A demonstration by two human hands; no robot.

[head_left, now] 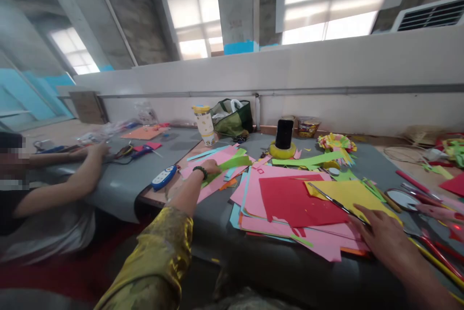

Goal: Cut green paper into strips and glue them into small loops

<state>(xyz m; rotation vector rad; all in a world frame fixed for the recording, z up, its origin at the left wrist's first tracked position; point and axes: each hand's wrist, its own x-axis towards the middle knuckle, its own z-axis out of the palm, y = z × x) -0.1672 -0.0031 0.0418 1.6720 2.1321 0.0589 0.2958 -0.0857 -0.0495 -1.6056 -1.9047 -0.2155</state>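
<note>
My left hand (210,167), with a dark bead bracelet at the wrist, reaches to a pile of pink, green and blue paper strips (232,161); its fingertips are too small to make out. My right hand (380,232) rests on the yellow paper (357,194) at the right, beside long dark-bladed scissors (337,203) that lie partly under its fingers. Whether it grips them is unclear. Under the yellow sheet lies red paper (290,199), on a stack of pink paper (253,184) with blue edges showing.
A phone (284,134) stands in a yellow holder behind the papers. Farther back are a tumbler (205,126), a green bag (234,119) and a noodle bowl (307,127). A blue-white case (164,177) lies left. Another person's arms (79,174) reach over the table. Tools (435,242) crowd the right.
</note>
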